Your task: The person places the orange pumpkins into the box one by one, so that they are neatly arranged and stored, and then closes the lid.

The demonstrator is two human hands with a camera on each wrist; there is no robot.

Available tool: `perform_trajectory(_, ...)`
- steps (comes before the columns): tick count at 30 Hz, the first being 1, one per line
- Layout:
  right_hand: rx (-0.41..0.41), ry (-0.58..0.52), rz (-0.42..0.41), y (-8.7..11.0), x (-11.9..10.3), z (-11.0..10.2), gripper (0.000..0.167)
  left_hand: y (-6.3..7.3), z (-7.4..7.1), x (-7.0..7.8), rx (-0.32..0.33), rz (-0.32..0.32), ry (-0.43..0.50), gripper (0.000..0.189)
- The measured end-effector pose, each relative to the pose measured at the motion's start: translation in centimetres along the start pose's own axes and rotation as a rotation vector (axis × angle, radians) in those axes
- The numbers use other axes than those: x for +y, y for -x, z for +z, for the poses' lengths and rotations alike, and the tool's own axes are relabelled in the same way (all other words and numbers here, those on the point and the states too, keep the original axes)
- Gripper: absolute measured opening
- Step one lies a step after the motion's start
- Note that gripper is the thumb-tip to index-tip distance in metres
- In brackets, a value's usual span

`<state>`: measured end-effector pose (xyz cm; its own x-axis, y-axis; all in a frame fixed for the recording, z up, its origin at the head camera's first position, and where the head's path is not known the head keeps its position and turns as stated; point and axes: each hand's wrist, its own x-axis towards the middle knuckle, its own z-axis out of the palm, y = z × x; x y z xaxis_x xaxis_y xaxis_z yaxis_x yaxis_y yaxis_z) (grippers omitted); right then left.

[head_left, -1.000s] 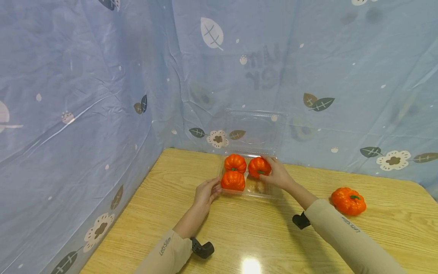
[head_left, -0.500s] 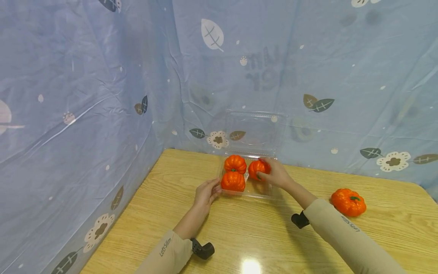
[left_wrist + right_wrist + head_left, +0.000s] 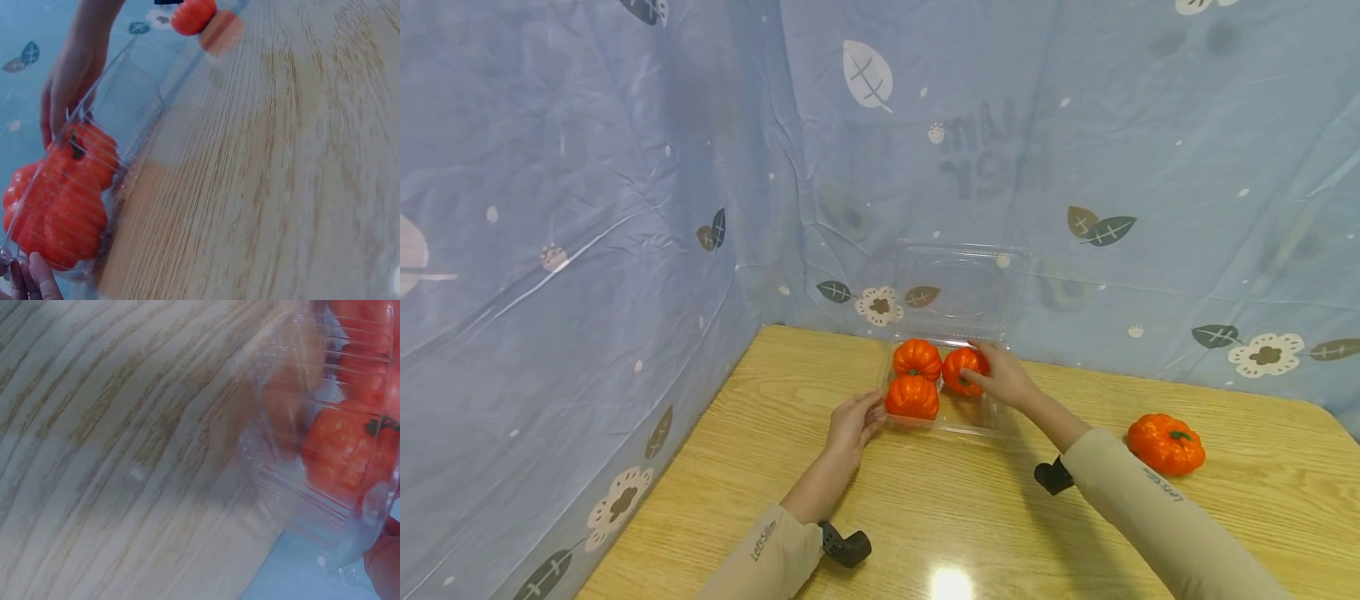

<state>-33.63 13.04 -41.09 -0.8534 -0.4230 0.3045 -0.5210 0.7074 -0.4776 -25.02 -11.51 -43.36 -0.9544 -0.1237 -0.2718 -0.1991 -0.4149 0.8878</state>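
A clear plastic clamshell box stands near the table's back edge, its lid raised against the curtain. Inside on the left, a back pumpkin and a front pumpkin sit together, small, orange and glossy. My left hand holds the box's left rim; its fingertips show at that rim in the left wrist view. My right hand reaches over the right side, thumb and fingers around a third pumpkin in the back right. That pumpkin's green stem shows through the wall in the right wrist view.
One more orange pumpkin with a green stem lies on the wooden table, right of the box beyond the right forearm. A blue patterned curtain hangs behind and along the left side. Black wrist devices stick out below both sleeves.
My right hand and its pumpkin have shifted slightly left, toward the two pumpkins on that side. The left hand has stayed at the box's rim.
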Motion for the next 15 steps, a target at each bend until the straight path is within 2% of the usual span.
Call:
perform_trajectory(8,0.042,-0.046,0.016,0.3,0.3,-0.1,0.057,-1.7,-0.4,-1.5,0.027,0.013,0.006,0.034)
perform_trajectory(13,0.056,-0.056,0.0,0.4,0.3,-0.3,0.057,-1.8,-0.4,-1.6,0.035,0.019,0.003,0.034)
perform_trajectory(15,0.049,-0.044,-0.035,0.3,0.4,-0.3,0.055,-1.8,-0.4,-1.7,0.035,0.021,0.004,0.033)
